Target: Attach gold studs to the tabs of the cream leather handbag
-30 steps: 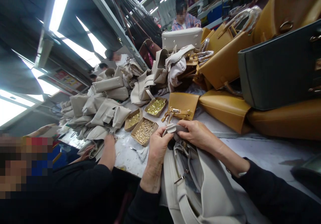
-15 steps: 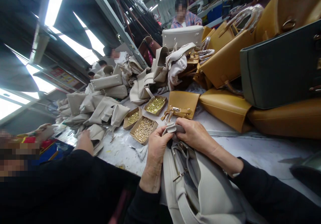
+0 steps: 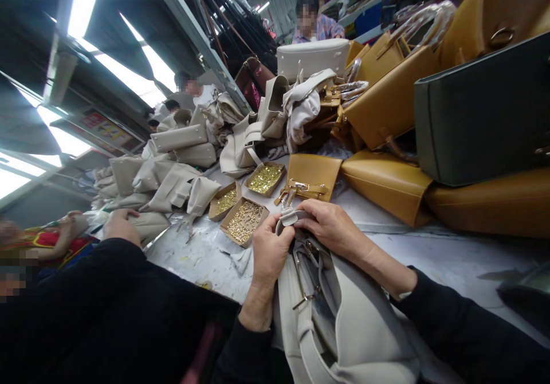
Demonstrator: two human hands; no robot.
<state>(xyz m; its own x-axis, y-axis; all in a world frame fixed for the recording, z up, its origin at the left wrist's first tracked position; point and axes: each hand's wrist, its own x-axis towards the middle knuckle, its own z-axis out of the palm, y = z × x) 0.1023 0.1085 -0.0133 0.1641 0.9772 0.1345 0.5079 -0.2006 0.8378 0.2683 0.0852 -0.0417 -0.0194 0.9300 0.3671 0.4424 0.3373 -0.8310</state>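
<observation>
A light grey handbag (image 3: 373, 321) lies with its open top toward me, and a zipper pull (image 3: 303, 300) hangs at its mouth. My left hand (image 3: 268, 252) pinches one side of a grey strap with a small loop (image 3: 289, 217) at the bag's far end. Gripping the same strap from the other side is my right hand (image 3: 333, 226), its fingers curled and partly hidden. Just beyond my hands sits a mustard bag piece with a buckle strap (image 3: 315, 172).
Three cardboard trays of small gold-coloured hardware, one of them the nearest tray (image 3: 243, 222), stand left of my hands. Mustard bags (image 3: 387, 189) and a dark green bag (image 3: 481, 109) are piled right. Grey bags (image 3: 172, 186) fill the left, where a co-worker's hand (image 3: 122, 226) works.
My hands keep hold of the strap and have shifted only slightly. The co-worker's hand at the left has moved further left, along with a grey bag.
</observation>
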